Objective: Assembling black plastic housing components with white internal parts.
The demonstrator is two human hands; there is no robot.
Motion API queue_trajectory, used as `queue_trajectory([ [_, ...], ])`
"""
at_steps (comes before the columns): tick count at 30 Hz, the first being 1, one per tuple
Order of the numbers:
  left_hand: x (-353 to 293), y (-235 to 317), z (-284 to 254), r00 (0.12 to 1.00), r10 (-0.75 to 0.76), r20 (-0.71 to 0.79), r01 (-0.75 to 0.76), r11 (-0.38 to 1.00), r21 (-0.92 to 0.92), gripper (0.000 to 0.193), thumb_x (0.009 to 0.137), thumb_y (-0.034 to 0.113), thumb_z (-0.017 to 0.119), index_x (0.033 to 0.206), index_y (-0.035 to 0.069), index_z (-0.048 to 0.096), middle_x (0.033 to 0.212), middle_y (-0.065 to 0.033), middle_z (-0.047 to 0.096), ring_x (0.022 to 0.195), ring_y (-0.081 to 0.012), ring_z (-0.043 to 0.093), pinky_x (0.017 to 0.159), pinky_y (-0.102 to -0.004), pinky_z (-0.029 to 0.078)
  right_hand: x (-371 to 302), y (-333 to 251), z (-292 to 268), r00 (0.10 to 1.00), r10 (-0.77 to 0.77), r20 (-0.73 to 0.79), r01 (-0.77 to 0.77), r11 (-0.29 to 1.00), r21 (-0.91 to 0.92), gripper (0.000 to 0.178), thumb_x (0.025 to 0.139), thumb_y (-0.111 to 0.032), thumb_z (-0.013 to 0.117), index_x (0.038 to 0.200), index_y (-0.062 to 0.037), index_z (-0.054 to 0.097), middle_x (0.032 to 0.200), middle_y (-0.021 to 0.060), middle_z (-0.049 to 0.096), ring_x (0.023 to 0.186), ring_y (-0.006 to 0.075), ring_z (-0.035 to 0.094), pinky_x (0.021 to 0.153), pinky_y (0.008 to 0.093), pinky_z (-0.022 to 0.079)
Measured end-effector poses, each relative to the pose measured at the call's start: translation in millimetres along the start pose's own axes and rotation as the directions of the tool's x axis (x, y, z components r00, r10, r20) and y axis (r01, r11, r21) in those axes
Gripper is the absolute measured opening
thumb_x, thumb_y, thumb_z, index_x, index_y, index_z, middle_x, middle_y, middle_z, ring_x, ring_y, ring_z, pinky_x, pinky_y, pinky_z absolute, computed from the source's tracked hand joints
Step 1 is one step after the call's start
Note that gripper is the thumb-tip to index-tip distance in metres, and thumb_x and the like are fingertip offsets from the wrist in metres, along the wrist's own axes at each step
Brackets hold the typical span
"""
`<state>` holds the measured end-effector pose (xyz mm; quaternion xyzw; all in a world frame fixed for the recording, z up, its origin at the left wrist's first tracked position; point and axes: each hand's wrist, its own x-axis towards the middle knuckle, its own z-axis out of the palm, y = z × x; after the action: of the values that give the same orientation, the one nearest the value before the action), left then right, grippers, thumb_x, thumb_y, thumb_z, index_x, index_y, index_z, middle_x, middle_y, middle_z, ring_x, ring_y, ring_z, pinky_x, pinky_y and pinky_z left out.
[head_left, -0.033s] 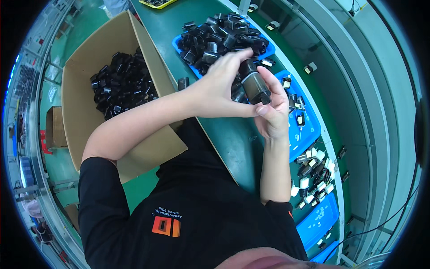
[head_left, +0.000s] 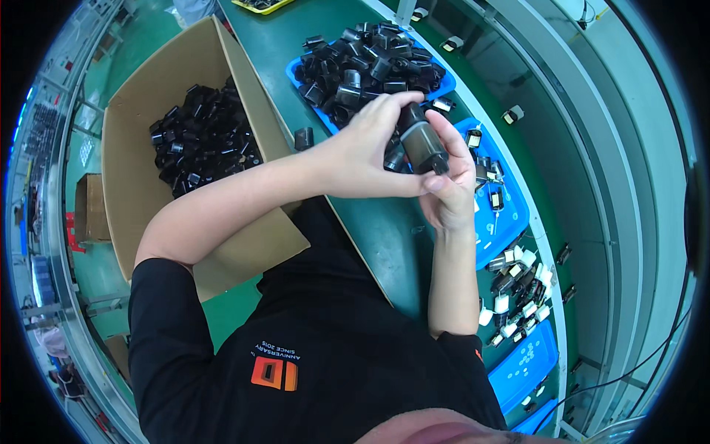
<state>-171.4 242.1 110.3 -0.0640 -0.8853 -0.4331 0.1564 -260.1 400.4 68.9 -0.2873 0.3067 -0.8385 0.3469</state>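
Note:
A dark, glossy cylindrical part (head_left: 424,144) with a paler band round its middle and a small knob at its lower end is held tilted between my two hands. My left hand (head_left: 366,152) reaches in from the left, its fingertips at the part's upper end and its thumb stretched toward the knob end. My right hand (head_left: 452,185) closes round the right side, fingers behind the part and thumb by the knob. Just beyond, a blue tray (head_left: 323,118) is heaped with similar black housings (head_left: 370,63). One loose black housing (head_left: 304,138) stands on the green table left of the tray.
At left, a large open cardboard box (head_left: 129,140) holds many black pieces (head_left: 196,137). To the right, a second blue tray (head_left: 510,214) carries a few small parts. Black and white parts (head_left: 521,288) lie nearer, above another blue tray (head_left: 543,344). A raised rail (head_left: 543,229) borders the table.
My left fingertips have come slightly down and right, nearer the part's upper end. The part and my right hand stay almost where they were.

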Motion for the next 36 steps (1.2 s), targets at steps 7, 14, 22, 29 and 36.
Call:
queue_trajectory([
  [7,-8,1,1,0.997,-0.055,0.055,0.058,0.997,-0.052,0.097,0.069,0.024,0.072,0.145,0.002,0.015,0.133,-0.0202,0.029,0.127,-0.0317,0.035,0.107,-0.0411,0.033,-2,12,5,0.999,0.034,0.026,-0.034,0.999,0.014,0.085,0.064,-0.005,0.084,0.138,0.0038,0.041,0.126,0.0152,0.056,0.112,0.0239,0.060,0.100,0.0377,0.048],
  [14,-10,4,-4,0.994,-0.015,0.111,0.018,0.999,-0.026,0.098,0.067,0.031,0.061,0.147,0.003,0.012,0.127,-0.0195,0.031,0.121,-0.0340,0.035,0.108,-0.0448,0.025,-7,18,17,0.996,-0.077,-0.050,0.079,0.996,0.031,0.077,0.065,-0.005,0.082,0.133,0.0032,0.045,0.119,0.0143,0.059,0.105,0.0222,0.062,0.096,0.0357,0.050],
  [22,-10,6,6,0.994,0.085,0.073,-0.077,0.992,-0.095,0.085,0.075,0.034,0.055,0.144,-0.001,0.019,0.122,-0.0193,0.035,0.118,-0.0326,0.037,0.106,-0.0428,0.025,-9,27,8,0.982,-0.160,-0.095,0.161,0.987,-0.002,0.072,0.062,-0.011,0.087,0.123,0.0009,0.050,0.115,0.0105,0.060,0.104,0.0181,0.061,0.094,0.0307,0.049],
  [29,-14,-7,17,0.997,0.058,0.050,-0.037,0.937,-0.348,0.081,0.086,0.037,0.054,0.144,-0.005,0.016,0.133,-0.0224,0.032,0.128,-0.0333,0.033,0.111,-0.0416,0.022,-5,36,-2,0.979,-0.193,-0.061,0.195,0.980,0.028,0.062,0.062,-0.002,0.083,0.118,-0.0008,0.056,0.113,0.0055,0.060,0.108,0.0171,0.058,0.096,0.0310,0.046],
  [36,-2,3,-1,0.995,0.071,0.075,-0.054,0.977,-0.205,0.090,0.082,0.041,0.065,0.148,0.000,0.020,0.133,-0.0131,0.032,0.129,-0.0240,0.033,0.110,-0.0372,0.024,-6,16,-5,0.993,-0.120,0.012,0.120,0.993,0.008,0.072,0.065,0.003,0.079,0.131,0.0001,0.049,0.123,0.0118,0.059,0.112,0.0210,0.059,0.098,0.0344,0.046],
])
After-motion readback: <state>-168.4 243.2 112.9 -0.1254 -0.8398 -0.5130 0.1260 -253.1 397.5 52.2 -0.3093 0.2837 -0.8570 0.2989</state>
